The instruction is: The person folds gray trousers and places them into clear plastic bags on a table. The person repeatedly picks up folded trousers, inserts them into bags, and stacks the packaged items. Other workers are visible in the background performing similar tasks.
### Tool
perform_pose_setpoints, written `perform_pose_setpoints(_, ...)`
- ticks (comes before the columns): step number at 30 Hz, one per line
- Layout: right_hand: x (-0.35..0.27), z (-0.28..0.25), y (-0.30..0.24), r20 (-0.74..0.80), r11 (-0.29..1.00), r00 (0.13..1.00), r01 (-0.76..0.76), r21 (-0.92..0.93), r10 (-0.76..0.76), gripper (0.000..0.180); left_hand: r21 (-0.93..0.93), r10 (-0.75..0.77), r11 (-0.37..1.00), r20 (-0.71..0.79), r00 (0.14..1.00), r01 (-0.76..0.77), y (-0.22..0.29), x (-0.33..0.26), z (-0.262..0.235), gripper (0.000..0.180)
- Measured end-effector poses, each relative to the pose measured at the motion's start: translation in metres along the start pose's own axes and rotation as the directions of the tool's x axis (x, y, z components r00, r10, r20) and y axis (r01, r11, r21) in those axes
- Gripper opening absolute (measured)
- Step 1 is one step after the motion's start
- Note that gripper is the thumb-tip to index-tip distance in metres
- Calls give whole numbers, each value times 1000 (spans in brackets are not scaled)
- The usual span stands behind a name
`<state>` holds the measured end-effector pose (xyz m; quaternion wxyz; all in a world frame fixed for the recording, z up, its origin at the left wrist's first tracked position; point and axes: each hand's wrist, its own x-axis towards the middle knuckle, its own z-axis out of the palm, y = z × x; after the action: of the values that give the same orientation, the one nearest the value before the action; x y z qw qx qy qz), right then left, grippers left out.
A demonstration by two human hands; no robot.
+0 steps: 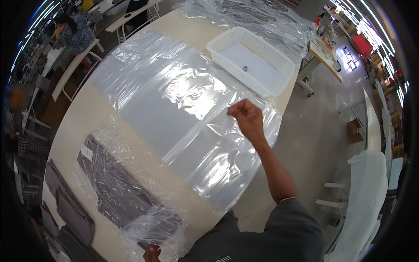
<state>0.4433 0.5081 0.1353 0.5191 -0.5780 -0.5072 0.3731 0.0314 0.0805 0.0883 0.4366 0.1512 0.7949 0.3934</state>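
My right hand (248,120) is above a spread of flat clear plastic bags (174,115), thumb and fingertips pinched together. Whatever may be between those fingertips is too small to make out. At the lower edge, my left hand (152,253) is partly cut off, its fingers closed at the crumpled end of a clear plastic bag (150,222). Inside that bag lies a folded dark grey garment (115,179), with a white label (87,152) at its far end.
A white perforated plastic basket (279,83) stands at the table's far right, with a small coloured item (245,68) inside. More clear plastic sheeting (257,17) is heaped behind it. Folded grey garments (72,205) lie at the left edge. A person (76,35) is farther off, upper left.
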Motion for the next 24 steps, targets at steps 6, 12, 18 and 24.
perform_pose_setpoints(6,238,-55,79,-362,947,917,48,-317,-168,45,950,814,250,-100,572,-189,54,-19,-7,35)
perform_pose_setpoints(12,339,-12,144,-31,562,996,22,-827,-84,58,981,229,184,-98,969,56,53,8,-5,116)
perform_pose_setpoints(18,381,-15,201,200,235,962,153,-960,188,94,982,289,112,-182,940,156,32,55,-9,104)
perform_pose_setpoints(24,379,-16,225,217,165,926,173,-971,308,75,974,213,142,-205,955,177,22,77,-15,101)
